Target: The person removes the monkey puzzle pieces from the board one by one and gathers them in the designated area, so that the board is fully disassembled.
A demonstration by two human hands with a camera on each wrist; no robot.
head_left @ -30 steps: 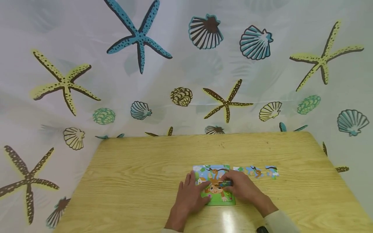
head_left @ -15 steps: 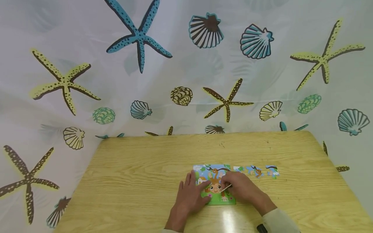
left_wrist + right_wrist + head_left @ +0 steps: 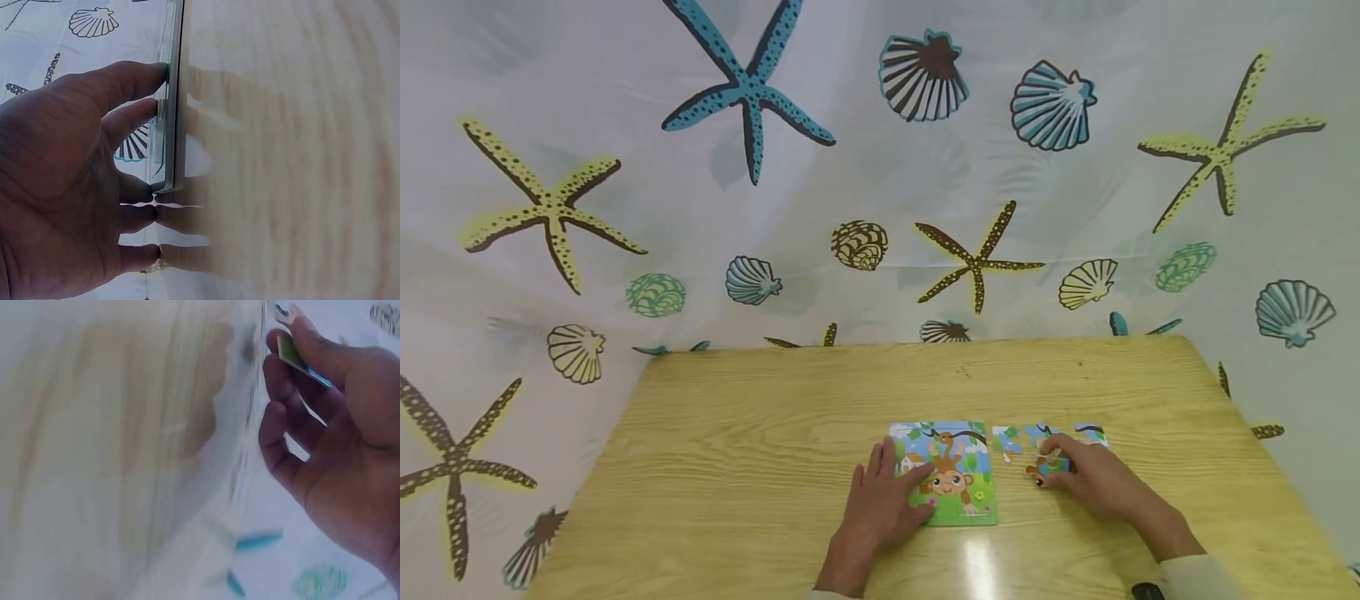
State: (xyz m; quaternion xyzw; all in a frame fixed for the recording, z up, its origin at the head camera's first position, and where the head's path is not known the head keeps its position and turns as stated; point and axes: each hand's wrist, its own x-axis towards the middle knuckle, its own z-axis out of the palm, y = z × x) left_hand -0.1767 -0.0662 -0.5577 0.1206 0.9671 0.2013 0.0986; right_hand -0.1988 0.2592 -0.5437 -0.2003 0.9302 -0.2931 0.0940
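Note:
A small jigsaw puzzle (image 3: pixel 955 475) with a monkey picture lies in its shallow tray on the table. My left hand (image 3: pixel 880 504) rests spread over its left side; in the left wrist view the thumb and fingertips touch the tray's edge (image 3: pixel 170 125). To the right of the tray, my right hand (image 3: pixel 1101 482) pinches a puzzle piece (image 3: pixel 1051 467) showing blue and brown between thumb and fingers. Seen edge-on in the right wrist view, this piece (image 3: pixel 292 355) is thin and green and blue on its face.
Loose puzzle pieces lie in a row right of the tray: a blue and green one (image 3: pixel 1006 438), one partly behind the right hand (image 3: pixel 1037 431), and one with a dark branch (image 3: pixel 1090 432). A shell-and-starfish cloth (image 3: pixel 820 167) hangs behind the wooden table (image 3: pixel 737 467).
My right hand has moved right from over the puzzle to beside the loose pieces, carrying a piece. The monkey picture is uncovered there. My left hand has stayed on the puzzle.

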